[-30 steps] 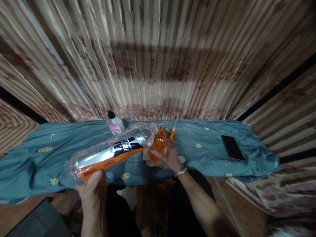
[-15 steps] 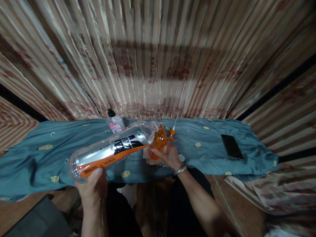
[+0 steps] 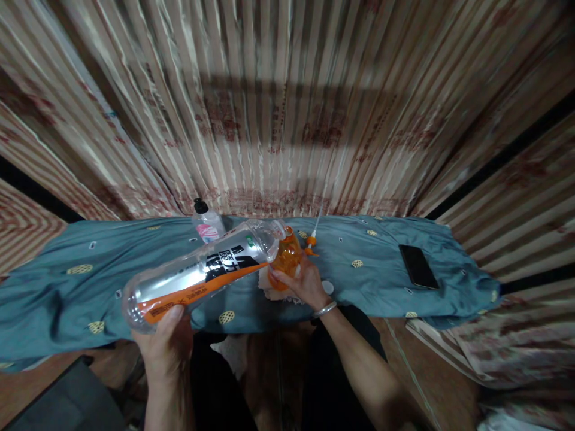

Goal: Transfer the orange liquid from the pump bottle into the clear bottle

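My left hand (image 3: 164, 338) is closed around the base of a large clear plastic bottle (image 3: 202, 273) with an orange and black label. The bottle lies tilted, its open mouth resting against the top of a small orange translucent bottle (image 3: 286, 259). My right hand (image 3: 302, 281), with a bangle on the wrist, is wrapped around that orange bottle, which stands on a pale cloth (image 3: 269, 288) on the blue-covered table (image 3: 90, 287). An orange pump top with a white tube (image 3: 313, 236) lies just behind my right hand.
A small clear bottle with a black cap and pink label (image 3: 207, 222) stands at the back of the table. A black phone (image 3: 418, 267) lies at the right end. A white cap (image 3: 328, 287) sits by my right wrist. Striped curtains hang behind.
The view has shifted slightly; both hands hold the same bottles in nearly the same pose, the large bottle staying tilted against the orange one.
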Tool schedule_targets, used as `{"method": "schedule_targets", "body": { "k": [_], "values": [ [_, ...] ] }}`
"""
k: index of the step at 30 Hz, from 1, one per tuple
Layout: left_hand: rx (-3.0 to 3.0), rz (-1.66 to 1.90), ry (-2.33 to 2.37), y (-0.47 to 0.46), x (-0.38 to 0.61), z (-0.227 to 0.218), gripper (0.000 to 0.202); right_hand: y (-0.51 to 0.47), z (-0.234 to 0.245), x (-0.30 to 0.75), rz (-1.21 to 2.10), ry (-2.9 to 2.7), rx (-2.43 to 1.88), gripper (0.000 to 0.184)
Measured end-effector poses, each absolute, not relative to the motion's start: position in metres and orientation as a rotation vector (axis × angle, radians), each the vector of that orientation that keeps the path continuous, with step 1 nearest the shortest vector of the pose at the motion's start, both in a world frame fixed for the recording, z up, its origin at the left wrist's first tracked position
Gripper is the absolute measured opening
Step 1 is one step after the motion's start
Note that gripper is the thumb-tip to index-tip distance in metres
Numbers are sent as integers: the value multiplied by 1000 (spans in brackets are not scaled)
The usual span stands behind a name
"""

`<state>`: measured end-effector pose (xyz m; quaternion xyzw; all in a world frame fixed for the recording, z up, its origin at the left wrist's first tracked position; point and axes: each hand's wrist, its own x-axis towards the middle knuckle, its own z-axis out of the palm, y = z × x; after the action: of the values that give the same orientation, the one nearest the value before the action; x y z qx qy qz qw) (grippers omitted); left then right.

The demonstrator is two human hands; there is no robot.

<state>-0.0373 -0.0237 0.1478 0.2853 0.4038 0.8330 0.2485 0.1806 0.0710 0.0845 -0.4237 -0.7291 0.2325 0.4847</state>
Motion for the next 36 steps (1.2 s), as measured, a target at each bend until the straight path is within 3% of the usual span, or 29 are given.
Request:
{"method": "schedule_targets", "body": {
  "k": [15,36],
  "values": [
    [829,2285,1097,-25,-41,147,47,71,82,180,575,-1788,-1047,57],
    [781,2279,1154,-27,-40,150,47,70,89,179,594,-1773,-1072,60]
  ]
}}
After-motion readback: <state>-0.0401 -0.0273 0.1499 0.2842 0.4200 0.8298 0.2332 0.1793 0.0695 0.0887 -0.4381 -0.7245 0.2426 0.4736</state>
